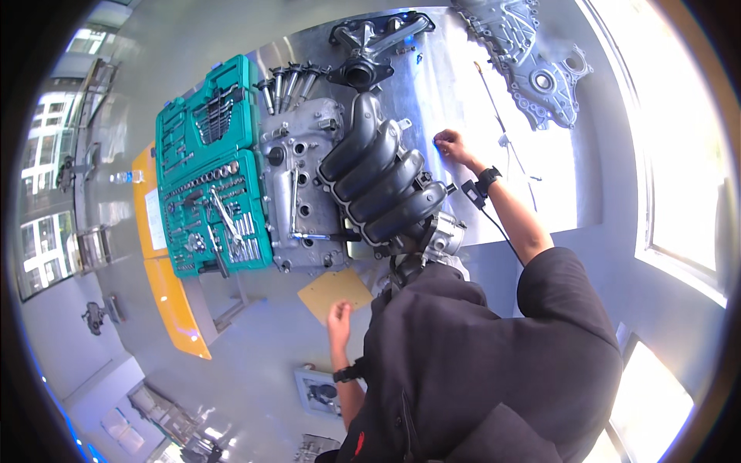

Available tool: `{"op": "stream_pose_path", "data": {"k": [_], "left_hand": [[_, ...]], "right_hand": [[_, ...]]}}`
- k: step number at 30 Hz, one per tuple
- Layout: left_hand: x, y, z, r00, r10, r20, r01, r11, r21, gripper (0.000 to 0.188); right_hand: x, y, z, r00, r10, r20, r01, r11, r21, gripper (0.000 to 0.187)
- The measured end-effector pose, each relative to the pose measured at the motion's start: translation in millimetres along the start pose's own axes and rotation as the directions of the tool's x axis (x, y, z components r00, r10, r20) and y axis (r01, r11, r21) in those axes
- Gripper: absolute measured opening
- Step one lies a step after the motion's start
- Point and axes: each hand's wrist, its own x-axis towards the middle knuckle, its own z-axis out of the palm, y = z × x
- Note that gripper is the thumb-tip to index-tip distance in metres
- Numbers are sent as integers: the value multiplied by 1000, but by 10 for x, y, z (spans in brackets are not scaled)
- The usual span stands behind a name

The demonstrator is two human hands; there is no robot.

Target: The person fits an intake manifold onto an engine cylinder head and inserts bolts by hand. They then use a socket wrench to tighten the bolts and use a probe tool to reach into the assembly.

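My right hand is at the bare metal table top, just right of a black intake manifold. Its fingers are pinched together, and whatever they hold is too small to name. A wire or cable with a connector lies farther right. My left hand is held low beside a tan sheet, off the near side of the grey valve cover. Its fingers are loosely bent, the thumb apart, and nothing shows in them. A ratchet wrench rests on the valve cover.
A green socket set case stands open at the left. Several ignition coils and an exhaust manifold lie at the far side. A timing cover sits at the far right. Orange panels stand left of the table.
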Motion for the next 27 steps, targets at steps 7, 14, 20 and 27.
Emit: {"op": "stream_pose_path", "data": {"k": [7,14,20,27], "left_hand": [[-547,3071,140,460,881,108,-877,432,211,24],[-1276,4448,270,375,907,190,-873,276,401,41],[-1333,4462,466,858,512,31,-508,856,-94,27],[-1386,4216,331,836,535,120,-546,833,87,28]], "right_hand": [[-107,15,-27,1000,-12,2,12,998,-54,14],[-92,-70,-3,992,-93,-91,86,993,-75,14],[-121,-145,125,982,-116,-150,88,979,-183,17],[-352,-91,145,971,-115,-208,62,968,-244,17]]}}
